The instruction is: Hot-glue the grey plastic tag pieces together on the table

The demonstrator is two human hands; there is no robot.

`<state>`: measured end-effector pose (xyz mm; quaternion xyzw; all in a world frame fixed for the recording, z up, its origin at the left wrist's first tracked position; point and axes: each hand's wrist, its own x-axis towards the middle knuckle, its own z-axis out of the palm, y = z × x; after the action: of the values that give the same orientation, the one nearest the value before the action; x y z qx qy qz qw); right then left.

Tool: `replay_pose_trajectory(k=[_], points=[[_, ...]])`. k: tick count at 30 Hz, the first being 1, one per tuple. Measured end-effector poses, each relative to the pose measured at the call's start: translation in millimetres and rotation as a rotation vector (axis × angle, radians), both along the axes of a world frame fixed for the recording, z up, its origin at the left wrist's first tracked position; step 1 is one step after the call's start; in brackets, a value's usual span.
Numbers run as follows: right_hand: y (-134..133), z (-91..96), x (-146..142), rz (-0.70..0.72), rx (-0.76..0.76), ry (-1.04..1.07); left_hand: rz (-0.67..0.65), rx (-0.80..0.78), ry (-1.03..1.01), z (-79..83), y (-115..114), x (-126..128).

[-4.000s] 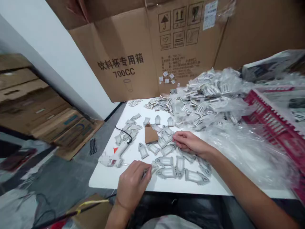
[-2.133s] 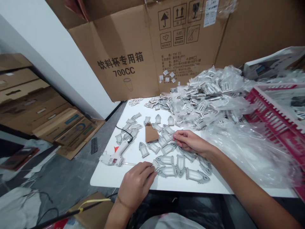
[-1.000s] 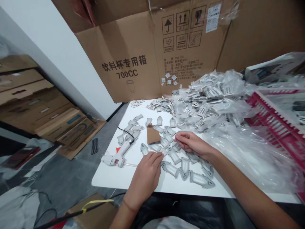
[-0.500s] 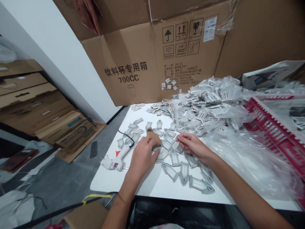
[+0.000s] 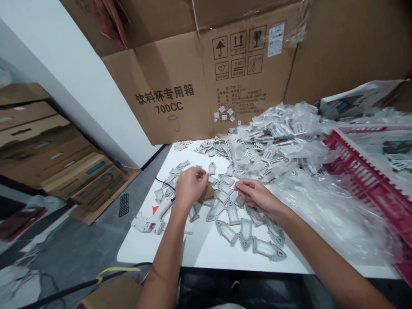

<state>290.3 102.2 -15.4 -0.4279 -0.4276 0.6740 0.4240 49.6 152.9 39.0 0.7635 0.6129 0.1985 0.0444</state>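
Observation:
My left hand (image 5: 190,183) is over the left part of the table, its fingers curled toward the thumb; what they pinch, if anything, is too small to tell. Just under its fingertips lies a brown cardboard piece (image 5: 207,193), partly covered by the hand. My right hand (image 5: 255,196) is closed in a pinch above several grey, pointed frame-like pieces (image 5: 246,231), and whatever is between thumb and forefinger cannot be made out. A white glue gun (image 5: 148,223) lies on its side left of my left forearm, which hides its nozzle end.
A heap of similar pieces in clear plastic bags (image 5: 280,137) covers the back right of the white table (image 5: 206,255). A pink crate (image 5: 357,171) stands at the right. Behind rises a large cardboard box (image 5: 170,64) with small labels stuck on it.
My left hand has lifted off the cardboard piece and moved slightly up and left, fingers curling. My right hand keeps its pinch in nearly the same place. The view has shifted slightly.

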Motion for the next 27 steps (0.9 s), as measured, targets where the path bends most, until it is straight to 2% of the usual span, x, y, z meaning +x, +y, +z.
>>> replay_pose_trajectory(k=[7, 11, 14, 19, 23, 27], points=[[2, 5.8, 1, -0.029, -0.008, 0.017, 0.160, -0.091, -0.025, -19.8, 145, 36], [4, 12.6, 2, -0.051, -0.014, 0.034, 0.147, -0.162, 0.022, -31.4, 194, 30], [4, 15.6, 0, -0.043, -0.024, 0.052, 0.115, -0.184, 0.066, -40.2, 212, 20], [1, 17.1, -1, -0.022, -0.015, 0.048, 0.033, -0.206, 0.126, -48.0, 221, 12], [3, 15.3, 0, -0.040, -0.024, 0.051, 0.034, -0.238, 0.142, -43.6, 218, 9], [5, 11.6, 2, -0.056, -0.019, 0.048, 0.089, -0.250, 0.122, -34.7, 205, 7]])
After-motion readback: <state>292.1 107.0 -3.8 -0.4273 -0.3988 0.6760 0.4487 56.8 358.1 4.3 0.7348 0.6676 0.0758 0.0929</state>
